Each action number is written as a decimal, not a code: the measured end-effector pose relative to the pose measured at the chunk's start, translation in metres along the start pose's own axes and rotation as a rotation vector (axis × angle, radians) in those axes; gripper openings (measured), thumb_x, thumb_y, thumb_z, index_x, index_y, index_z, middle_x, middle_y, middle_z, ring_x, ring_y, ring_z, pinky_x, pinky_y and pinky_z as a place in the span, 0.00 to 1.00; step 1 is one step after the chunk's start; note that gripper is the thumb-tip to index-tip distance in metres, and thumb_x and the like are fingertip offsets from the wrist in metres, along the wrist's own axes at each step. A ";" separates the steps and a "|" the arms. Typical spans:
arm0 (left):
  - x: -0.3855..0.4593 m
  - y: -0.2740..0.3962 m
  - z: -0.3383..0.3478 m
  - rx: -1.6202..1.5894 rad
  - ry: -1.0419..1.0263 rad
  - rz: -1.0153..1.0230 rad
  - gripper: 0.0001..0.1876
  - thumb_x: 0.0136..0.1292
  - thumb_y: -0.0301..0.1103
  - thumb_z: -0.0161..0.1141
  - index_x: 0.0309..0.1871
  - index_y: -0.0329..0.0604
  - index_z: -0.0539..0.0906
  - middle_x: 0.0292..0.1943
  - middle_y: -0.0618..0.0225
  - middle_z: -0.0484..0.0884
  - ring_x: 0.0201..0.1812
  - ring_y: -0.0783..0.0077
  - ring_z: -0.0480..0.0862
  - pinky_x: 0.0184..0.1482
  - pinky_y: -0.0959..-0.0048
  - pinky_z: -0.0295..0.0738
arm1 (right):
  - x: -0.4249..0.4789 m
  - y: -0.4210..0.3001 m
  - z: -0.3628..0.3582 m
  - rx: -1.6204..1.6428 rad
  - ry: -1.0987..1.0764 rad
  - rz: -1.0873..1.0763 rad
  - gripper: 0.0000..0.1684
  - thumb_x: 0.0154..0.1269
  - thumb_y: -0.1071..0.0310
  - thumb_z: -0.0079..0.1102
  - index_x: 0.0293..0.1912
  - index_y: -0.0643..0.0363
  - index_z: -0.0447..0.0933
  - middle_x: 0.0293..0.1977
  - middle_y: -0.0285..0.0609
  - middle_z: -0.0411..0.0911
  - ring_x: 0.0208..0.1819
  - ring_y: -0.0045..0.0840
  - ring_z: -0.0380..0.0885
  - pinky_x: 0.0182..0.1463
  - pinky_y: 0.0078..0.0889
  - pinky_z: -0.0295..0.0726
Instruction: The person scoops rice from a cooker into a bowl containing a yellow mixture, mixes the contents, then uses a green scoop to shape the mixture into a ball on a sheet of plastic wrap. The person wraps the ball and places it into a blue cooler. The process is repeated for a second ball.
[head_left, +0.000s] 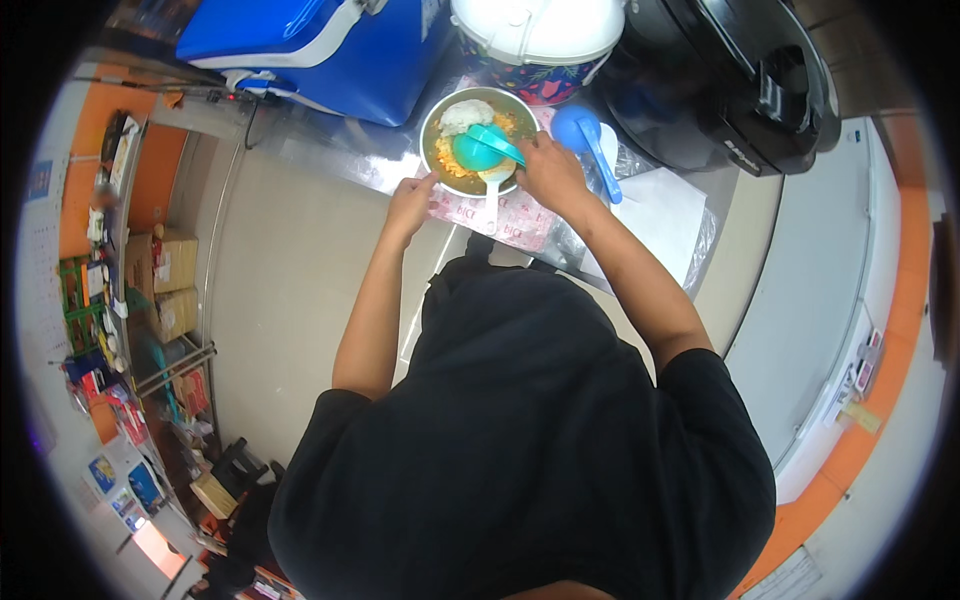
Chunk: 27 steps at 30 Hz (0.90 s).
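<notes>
A round metal bowl (422, 142) holds orange-yellow fried rice (450, 160) and a mound of white rice (466, 116) at its far side. My left hand (409, 208) grips the bowl's near left rim, thumb at the edge. In my right hand (553, 172) is the handle of a turquoise plastic scoop (478, 152), whose rounded cup rests over the rice inside the bowl. A white rice paddle (492, 196) leans over the near rim, its handle pointing towards me. Pink-printed paper (517, 221) lies beneath the bowl.
A blue scoop (592, 146) and white paper sheets (652, 217) lie to the right on the metal table (315, 146). Behind stand a blue cooler box (352, 67), a white-lidded patterned tub (536, 45) and a black appliance (720, 90). Loaded shelves (120, 217) line the left.
</notes>
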<state>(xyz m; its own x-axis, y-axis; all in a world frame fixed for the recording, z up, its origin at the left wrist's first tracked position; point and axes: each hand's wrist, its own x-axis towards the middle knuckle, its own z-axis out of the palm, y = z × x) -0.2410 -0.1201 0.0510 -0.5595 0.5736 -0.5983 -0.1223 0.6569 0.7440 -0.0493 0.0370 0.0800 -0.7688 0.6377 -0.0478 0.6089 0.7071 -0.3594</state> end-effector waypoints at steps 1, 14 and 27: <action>0.001 0.000 -0.001 -0.034 -0.074 -0.037 0.26 0.68 0.52 0.55 0.49 0.33 0.75 0.43 0.55 0.83 0.39 0.67 0.85 0.39 0.70 0.77 | 0.005 0.001 0.005 -0.023 -0.070 0.007 0.22 0.61 0.65 0.56 0.54 0.60 0.73 0.47 0.55 0.75 0.47 0.44 0.79 0.48 0.45 0.80; 0.007 -0.010 0.015 -0.347 -0.150 0.100 0.10 0.75 0.33 0.47 0.46 0.33 0.72 0.39 0.52 0.83 0.35 0.65 0.88 0.34 0.76 0.84 | 0.003 -0.036 -0.065 -0.253 -0.048 0.036 0.26 0.67 0.64 0.48 0.64 0.54 0.69 0.39 0.53 0.81 0.35 0.45 0.84 0.39 0.48 0.81; 0.010 -0.008 0.017 -0.361 -0.121 0.157 0.11 0.74 0.30 0.46 0.42 0.28 0.72 0.35 0.50 0.83 0.30 0.63 0.89 0.30 0.74 0.85 | 0.022 -0.023 -0.039 -0.336 -0.203 0.065 0.22 0.68 0.59 0.51 0.59 0.54 0.75 0.33 0.56 0.83 0.36 0.46 0.84 0.40 0.48 0.80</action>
<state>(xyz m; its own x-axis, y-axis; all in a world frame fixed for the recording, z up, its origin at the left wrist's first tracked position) -0.2317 -0.1112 0.0336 -0.4967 0.7203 -0.4841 -0.3354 0.3552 0.8726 -0.0730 0.0466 0.1232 -0.7290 0.6350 -0.2556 0.6619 0.7491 -0.0266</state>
